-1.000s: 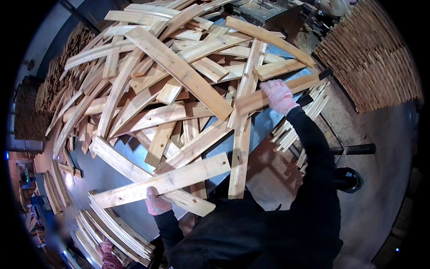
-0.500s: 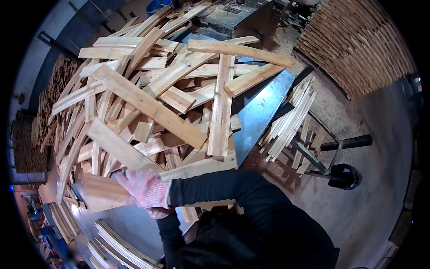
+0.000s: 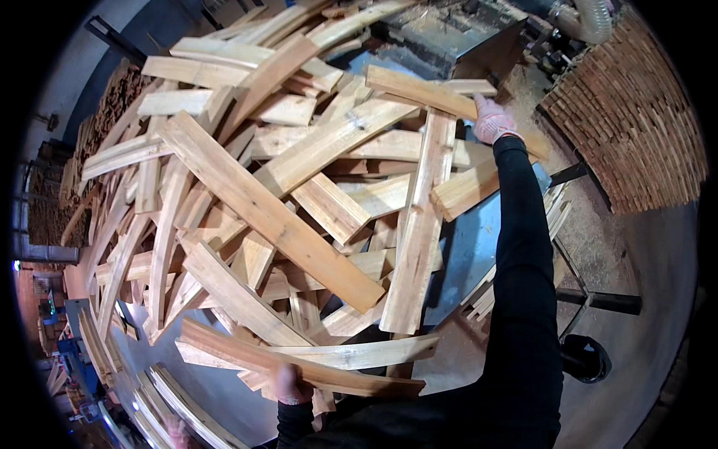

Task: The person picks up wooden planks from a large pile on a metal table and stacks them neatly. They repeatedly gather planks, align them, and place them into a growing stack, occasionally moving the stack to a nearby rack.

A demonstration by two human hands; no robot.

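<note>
In a pink-and-white work glove, my left hand (image 3: 290, 385) grips a wooden board (image 3: 351, 380) low in front of my body. The board lies roughly crosswise, close above a paler board (image 3: 374, 352). My right arm is stretched far out to the right. My right hand (image 3: 495, 120), gloved alike, is closed at the right end of another board (image 3: 415, 88) on top of the heap; its fingertips are partly hidden. Beneath that arm a shorter board (image 3: 467, 191) juts out. A long orange-toned board (image 3: 277, 217) slants across the middle of the heap.
Crisscrossed boards cover a blue metal table (image 3: 475, 224). Thin strips (image 3: 482, 299) rest by a metal frame (image 3: 602, 301) on the right. A tall wood stack (image 3: 628, 120) stands far right, a machine (image 3: 456, 45) behind. Another person's gloved hand (image 3: 176, 432) is near stacked boards (image 3: 191, 411), lower left.
My right hand has left the lower left, beside my left hand, and reached out to the far-right board. The board in my left hand now lies crosswise before me. The view has shifted.
</note>
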